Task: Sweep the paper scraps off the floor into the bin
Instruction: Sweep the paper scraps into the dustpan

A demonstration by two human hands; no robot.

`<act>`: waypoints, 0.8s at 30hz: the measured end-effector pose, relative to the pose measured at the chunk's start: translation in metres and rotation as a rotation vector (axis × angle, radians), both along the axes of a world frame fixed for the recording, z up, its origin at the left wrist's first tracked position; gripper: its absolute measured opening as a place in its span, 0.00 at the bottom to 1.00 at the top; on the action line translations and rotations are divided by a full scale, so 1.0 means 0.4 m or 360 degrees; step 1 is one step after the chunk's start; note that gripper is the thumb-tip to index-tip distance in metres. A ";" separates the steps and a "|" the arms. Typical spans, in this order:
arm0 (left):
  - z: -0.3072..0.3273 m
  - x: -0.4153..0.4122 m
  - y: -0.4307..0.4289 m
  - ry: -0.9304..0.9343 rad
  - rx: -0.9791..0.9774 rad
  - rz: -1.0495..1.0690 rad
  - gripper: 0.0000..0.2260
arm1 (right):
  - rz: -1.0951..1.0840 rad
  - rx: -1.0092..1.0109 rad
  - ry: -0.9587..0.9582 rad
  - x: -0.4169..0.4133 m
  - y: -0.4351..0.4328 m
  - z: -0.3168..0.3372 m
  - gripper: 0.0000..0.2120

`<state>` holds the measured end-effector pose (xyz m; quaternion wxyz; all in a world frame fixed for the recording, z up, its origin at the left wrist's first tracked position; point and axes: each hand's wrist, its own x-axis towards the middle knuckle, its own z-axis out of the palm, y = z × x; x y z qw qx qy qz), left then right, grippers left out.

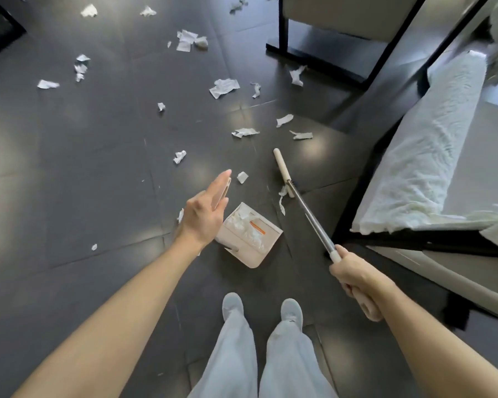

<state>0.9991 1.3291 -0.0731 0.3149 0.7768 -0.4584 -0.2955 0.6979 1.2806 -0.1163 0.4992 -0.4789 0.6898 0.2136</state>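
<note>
Left hand (206, 214) flat, fingers straight and pressed together, over dustpan (259, 254); contact with it unclear. Right hand (354, 278) curled round broom (314, 222) grip, pole slanting down to head on floor (98, 168). Dustpan on floor ahead of shoes (233, 304), few scraps inside. Paper scraps (224, 87) scattered across dark floor beyond.

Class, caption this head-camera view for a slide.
Right hand grips broom, left hand open by dustpan, paper scraps litter dark floor.

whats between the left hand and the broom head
One small paper scrap lies between the left hand and the broom head, shown in the head view.
</note>
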 end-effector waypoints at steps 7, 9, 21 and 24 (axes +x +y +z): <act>0.009 0.045 -0.002 -0.0058 0.0013 -0.0110 0.26 | -0.0009 0.0291 -0.0102 0.034 0.087 0.136 0.32; 0.011 0.055 0.018 -0.0019 -0.0022 -0.0113 0.25 | 0.0052 0.0330 -0.0114 0.034 0.095 0.177 0.32; 0.068 0.148 0.281 -0.0051 -0.0105 0.0428 0.25 | 0.0285 0.0145 -0.0302 0.119 0.138 0.237 0.34; 0.083 0.171 0.363 -0.0170 -0.0081 0.0552 0.25 | 0.0330 0.0121 -0.0351 0.169 0.151 0.218 0.33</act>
